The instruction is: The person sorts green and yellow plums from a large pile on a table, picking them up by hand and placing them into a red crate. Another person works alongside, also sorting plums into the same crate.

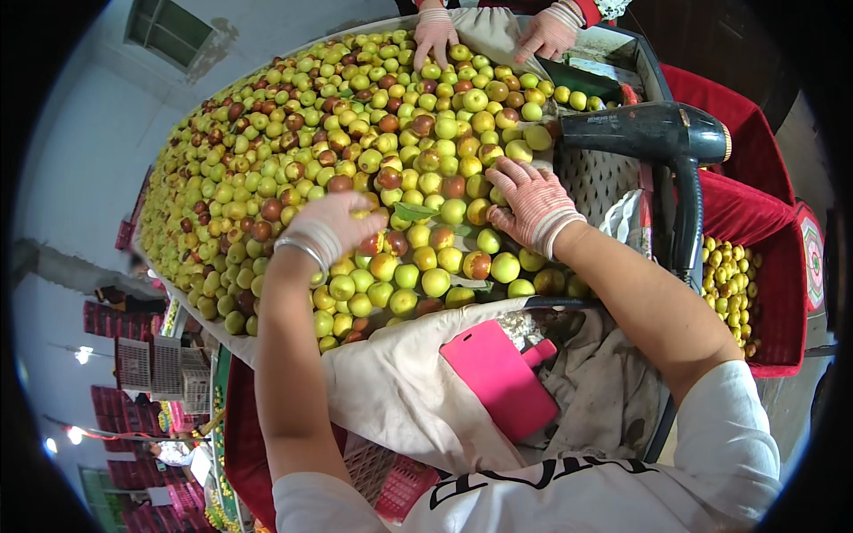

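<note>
A large heap of green, yellow and brown-red jujubes (436, 282) spreads over the cloth-lined table before me. My left hand (333, 226), in a thin striped glove with a bangle at the wrist, is over the near-middle of the heap. It is slightly blurred, and fruit shows between thumb and fingers; whether it grips any is unclear. At the heap's right side, my right hand (533, 201), gloved likewise, lies palm down on jujubes with its fingers a little apart. A green leaf (413, 212) lies between my hands.
Another person's gloved hands (435, 34) are at the far edge. A black hair dryer (626, 133) lies at right above a perforated chute (593, 180). Red-lined bins (780, 293) stand beyond, one holding jujubes. A pink phone case (500, 380) rests on the cloth (400, 393) near me.
</note>
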A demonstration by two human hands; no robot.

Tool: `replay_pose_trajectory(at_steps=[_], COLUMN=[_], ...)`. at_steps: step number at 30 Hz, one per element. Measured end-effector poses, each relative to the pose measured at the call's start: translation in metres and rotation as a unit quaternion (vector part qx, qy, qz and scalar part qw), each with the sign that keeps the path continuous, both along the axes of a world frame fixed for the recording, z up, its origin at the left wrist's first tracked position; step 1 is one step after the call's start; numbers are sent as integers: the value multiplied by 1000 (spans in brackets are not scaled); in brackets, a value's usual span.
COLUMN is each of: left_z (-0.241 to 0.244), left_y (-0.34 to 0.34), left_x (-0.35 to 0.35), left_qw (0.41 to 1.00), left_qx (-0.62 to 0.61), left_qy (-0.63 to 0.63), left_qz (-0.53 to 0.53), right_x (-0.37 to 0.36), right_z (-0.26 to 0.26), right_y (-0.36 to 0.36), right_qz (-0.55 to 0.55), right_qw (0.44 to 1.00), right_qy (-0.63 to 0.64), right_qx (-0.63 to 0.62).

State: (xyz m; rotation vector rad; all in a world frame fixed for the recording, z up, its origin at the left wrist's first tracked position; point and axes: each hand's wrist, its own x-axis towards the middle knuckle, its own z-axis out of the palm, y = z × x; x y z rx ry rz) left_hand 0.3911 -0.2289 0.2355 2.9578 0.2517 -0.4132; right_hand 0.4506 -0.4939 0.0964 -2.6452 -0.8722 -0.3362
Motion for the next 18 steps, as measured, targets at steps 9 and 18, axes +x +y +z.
replay_pose_trajectory(at_steps=[9,18], left_z=[-44,-53], left_y=[-43,-53], left_x=[-13,-15], left_qw=[994,993], left_qx=[107,51], left_qy=[24,-38], left_qz=[-24,-97], right_x=[-2,-2], right_z=[2,4], right_y=[3,1], right_qz=[33,33], right_qw=[999,999], right_qy=[-17,-4], right_qx=[4,-6])
